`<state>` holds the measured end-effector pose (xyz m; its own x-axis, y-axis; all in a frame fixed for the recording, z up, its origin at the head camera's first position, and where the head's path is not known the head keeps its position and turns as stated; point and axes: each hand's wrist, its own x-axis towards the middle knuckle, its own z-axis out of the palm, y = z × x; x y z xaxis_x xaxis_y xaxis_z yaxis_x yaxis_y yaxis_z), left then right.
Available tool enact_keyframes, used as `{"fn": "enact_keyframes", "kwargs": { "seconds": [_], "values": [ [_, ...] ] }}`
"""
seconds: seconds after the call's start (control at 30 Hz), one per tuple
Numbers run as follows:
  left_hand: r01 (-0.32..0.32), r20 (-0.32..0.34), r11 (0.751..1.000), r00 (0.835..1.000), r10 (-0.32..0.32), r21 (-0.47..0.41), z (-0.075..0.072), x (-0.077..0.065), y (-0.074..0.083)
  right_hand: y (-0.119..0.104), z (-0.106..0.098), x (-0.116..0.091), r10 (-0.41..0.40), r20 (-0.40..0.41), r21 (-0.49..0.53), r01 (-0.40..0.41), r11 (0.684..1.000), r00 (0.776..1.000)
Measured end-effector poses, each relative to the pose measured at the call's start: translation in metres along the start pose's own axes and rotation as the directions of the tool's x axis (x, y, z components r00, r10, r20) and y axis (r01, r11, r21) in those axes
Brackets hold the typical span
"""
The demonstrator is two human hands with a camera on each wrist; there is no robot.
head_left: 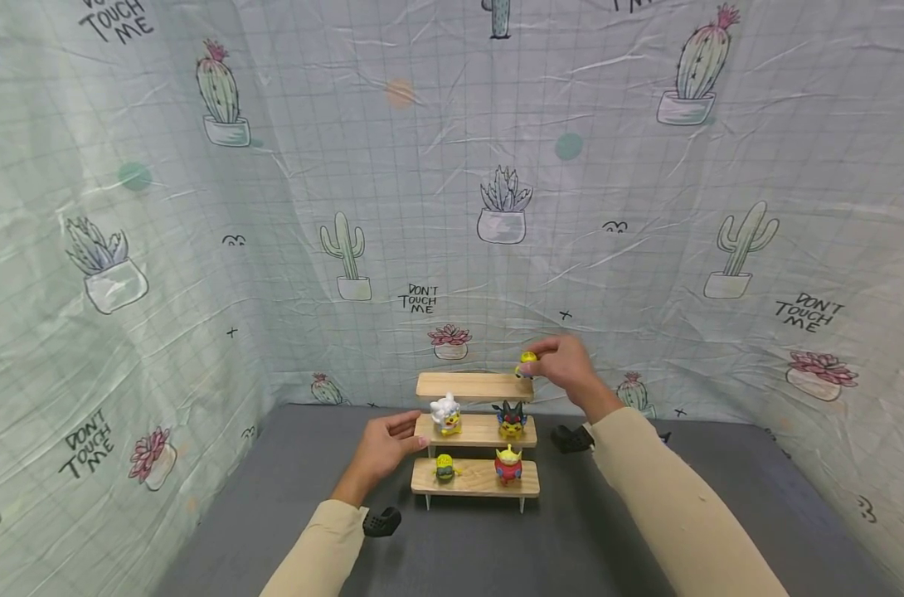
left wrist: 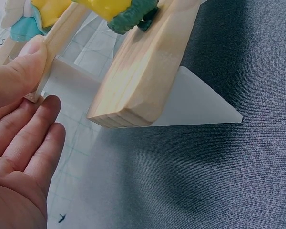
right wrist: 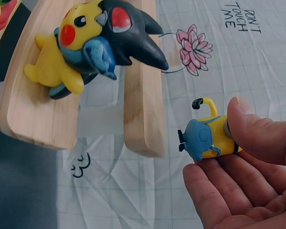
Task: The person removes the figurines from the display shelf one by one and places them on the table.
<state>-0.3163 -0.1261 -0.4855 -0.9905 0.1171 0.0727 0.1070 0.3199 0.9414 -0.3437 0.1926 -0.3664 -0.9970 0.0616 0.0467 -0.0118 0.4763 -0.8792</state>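
Observation:
A three-step wooden display stand (head_left: 476, 429) carries small toy figures. My right hand (head_left: 567, 365) pinches a yellow and blue Minion figure (right wrist: 202, 138) by its head, between thumb and fingers, close over the right end of the top shelf (head_left: 463, 385). With its thumb above and fingers below, my left hand (head_left: 383, 448) grips the left end of the middle shelf. On that shelf sit a white-hooded figure (head_left: 445, 414) at left and a yellow Pikachu figure in a dark hood (right wrist: 76, 47) at right. The bottom shelf holds a yellow-green figure (head_left: 444, 469) and a red-suited, three-eyed alien figure (head_left: 507, 466).
The stand rests on a dark grey cloth-covered table (head_left: 437, 555) on white side supports (left wrist: 200, 100). A pale sheet printed with cacti (head_left: 392, 182) hangs behind and at both sides. Black bands (head_left: 381, 522) sit at both wrists.

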Motion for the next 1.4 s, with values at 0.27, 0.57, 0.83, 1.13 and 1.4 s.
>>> {"fn": "enact_keyframes", "kwargs": {
  "seconds": [0.27,0.57,0.83,1.13,1.4],
  "values": [
    [-0.003,0.004,1.000,1.000,0.003,0.006,0.000,0.000,0.000,0.004,-0.003,0.000,0.052,-0.027,-0.015,-0.052,0.999,0.998],
    [-0.013,0.004,1.000,1.000,0.013,0.010,0.000,0.000,-0.003,0.013,-0.013,-0.004,0.048,0.000,-0.014,-0.048,0.999,0.999],
    [-0.023,0.001,0.999,1.000,0.023,0.026,0.000,-0.002,-0.002,0.023,-0.020,-0.003,0.059,-0.023,-0.048,-0.060,0.997,0.998],
    [-0.016,0.000,0.999,1.000,0.016,0.030,0.000,-0.001,-0.002,0.033,-0.027,-0.004,0.058,-0.044,-0.070,-0.061,0.996,0.997],
    [-0.009,-0.004,1.000,1.000,0.009,0.027,0.000,-0.001,-0.003,0.036,-0.033,-0.007,0.074,-0.023,-0.045,-0.075,0.996,0.997]
  ]
}}
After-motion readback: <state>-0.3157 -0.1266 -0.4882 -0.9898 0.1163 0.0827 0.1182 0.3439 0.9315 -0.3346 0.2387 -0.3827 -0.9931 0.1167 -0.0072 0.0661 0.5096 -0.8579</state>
